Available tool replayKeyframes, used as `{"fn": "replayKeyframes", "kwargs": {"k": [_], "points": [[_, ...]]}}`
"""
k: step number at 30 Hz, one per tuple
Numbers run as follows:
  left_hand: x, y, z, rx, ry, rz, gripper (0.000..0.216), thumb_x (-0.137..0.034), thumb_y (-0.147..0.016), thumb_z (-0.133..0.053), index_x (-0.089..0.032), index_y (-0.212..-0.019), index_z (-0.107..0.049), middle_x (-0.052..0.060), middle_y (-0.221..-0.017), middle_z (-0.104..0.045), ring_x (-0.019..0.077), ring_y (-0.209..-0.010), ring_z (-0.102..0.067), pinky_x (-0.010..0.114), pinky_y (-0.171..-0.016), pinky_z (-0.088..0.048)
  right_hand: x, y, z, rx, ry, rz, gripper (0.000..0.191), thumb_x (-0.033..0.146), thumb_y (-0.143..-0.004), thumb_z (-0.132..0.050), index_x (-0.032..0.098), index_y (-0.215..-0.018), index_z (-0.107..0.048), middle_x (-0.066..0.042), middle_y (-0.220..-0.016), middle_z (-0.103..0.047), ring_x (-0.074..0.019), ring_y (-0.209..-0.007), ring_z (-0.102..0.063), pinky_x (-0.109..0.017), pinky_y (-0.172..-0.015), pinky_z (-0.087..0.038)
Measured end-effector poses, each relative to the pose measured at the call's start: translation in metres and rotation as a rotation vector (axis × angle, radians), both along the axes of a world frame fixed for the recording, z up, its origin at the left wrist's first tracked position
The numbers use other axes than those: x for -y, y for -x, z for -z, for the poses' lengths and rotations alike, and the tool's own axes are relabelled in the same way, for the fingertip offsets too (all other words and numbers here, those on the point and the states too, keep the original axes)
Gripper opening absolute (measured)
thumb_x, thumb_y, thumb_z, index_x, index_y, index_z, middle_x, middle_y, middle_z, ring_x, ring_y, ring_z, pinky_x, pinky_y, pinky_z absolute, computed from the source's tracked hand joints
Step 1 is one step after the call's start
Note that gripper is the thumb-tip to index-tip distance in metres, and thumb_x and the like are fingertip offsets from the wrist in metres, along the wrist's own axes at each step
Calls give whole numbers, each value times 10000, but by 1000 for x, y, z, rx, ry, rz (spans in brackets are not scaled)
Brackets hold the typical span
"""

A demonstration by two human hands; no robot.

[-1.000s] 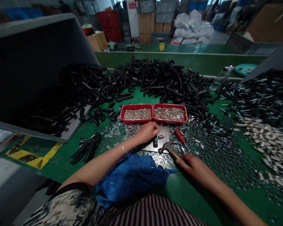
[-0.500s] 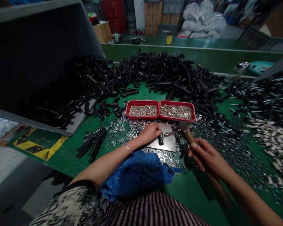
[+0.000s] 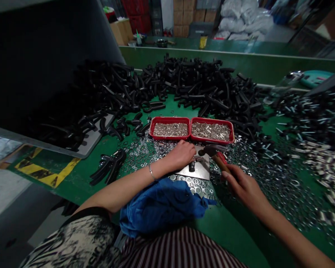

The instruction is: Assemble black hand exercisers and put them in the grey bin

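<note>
My right hand (image 3: 244, 186) is wrapped round the wooden handle of a hammer (image 3: 219, 160). The hammer's dark head hangs over the right side of a flat metal plate (image 3: 202, 174). At the plate's upper left lies my left hand (image 3: 184, 154), its fingers closed in a pinch. What they hold is hidden. Just below those fingertips a short black part (image 3: 192, 166) rests on the plate, and a small metal cylinder (image 3: 198, 159) lies beside it, close under the hammer head.
Two red trays (image 3: 190, 130) of small metal pieces stand behind the plate. Loose rings (image 3: 197, 185) surround it. Black curved parts (image 3: 195, 82) are heaped behind and spill from a grey bin (image 3: 86, 149) at left. A blue cloth (image 3: 162, 208) lies in front; metal sleeves (image 3: 321, 160) are at right.
My left hand has shifted slightly right and away from me, its fingers over the black part's top. The hammer head has moved a little left over the plate, its handle turned.
</note>
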State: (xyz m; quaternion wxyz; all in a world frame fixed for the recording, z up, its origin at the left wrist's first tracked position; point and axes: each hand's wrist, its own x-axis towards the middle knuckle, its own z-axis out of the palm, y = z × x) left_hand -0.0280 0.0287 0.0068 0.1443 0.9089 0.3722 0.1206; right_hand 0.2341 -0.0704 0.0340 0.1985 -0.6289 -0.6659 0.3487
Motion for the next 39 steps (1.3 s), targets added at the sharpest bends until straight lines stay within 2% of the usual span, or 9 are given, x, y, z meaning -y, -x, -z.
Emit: {"fn": "replayKeyframes", "kwargs": {"k": [4,9,13,16,20,23,26,32,39], "points": [[25,4,12,107,33,-209,937,-562,-734,-767,-124,-1441,-336,210,-1349,-499,377,-1240,-472,529,-1055,-368,2,10,-11,91,-202,-30,461,530,-964,-415,236,-1294,-548,-144,-1058,-713,-288,-862,-683,-379,-710,-507],[40,5,25,136,106,-249,870,-418,-788,-756,-121,-1458,-287,204,-1306,-538,371,-1241,-502,556,-1077,-384,-17,13,12,124,4,-178,390,490,-959,-399,210,-1132,-609,-105,-860,-709,-270,-738,-675,-367,-664,-488],[40,5,21,97,135,-240,920,-437,-780,-768,-68,-1464,-275,230,-1301,-545,375,-1244,-502,562,-1100,-377,-21,5,26,-87,233,15,450,599,-945,-375,227,-1086,-585,-39,-715,-666,-198,-480,-562,-308,-448,-407],[40,5,21,97,133,-254,963,-445,-782,-769,-44,-1479,-239,236,-1300,-548,373,-1247,-500,546,-1111,-378,-10,6,21,-134,150,120,486,616,-944,-381,231,-1178,-560,-55,-785,-689,-203,-517,-583,-304,-446,-413],[41,3,28,122,108,-263,979,-444,-786,-766,-74,-1500,-207,245,-1353,-507,390,-1280,-478,568,-1115,-366,-5,21,8,79,-67,-71,401,514,-964,-409,223,-1187,-571,-109,-939,-714,-261,-772,-676,-345,-661,-490],[41,4,35,173,103,-259,978,-423,-776,-777,-110,-1506,-206,215,-1306,-541,389,-1266,-492,588,-1090,-386,-15,25,14,139,6,-195,343,467,-975,-392,213,-1082,-597,-92,-862,-708,-257,-746,-676,-353,-682,-489],[43,8,37,244,97,-234,959,-389,-756,-803,-129,-1493,-247,169,-1212,-592,365,-1204,-534,576,-1056,-425,-20,15,27,78,72,-101,428,489,-994,-309,197,-1112,-599,-65,-772,-695,-251,-681,-669,-366,-651,-514],[67,4,21,492,82,-371,778,-460,-836,-722,-199,-1451,-323,121,-1204,-596,299,-1179,-546,535,-1050,-454,-20,7,28,170,-495,-24,442,464,-943,-497,201,-1287,-589,-150,-1327,-600,-333,-1236,-533,-526,-1078,-377],[88,4,12,441,-33,-97,805,-549,-869,-647,-185,-1484,-276,162,-1294,-553,302,-1191,-529,521,-1042,-451,-28,34,20,-235,-47,-128,323,504,-923,-544,218,-1045,-632,-38,-889,-687,-213,-793,-650,-335,-739,-527]]}}
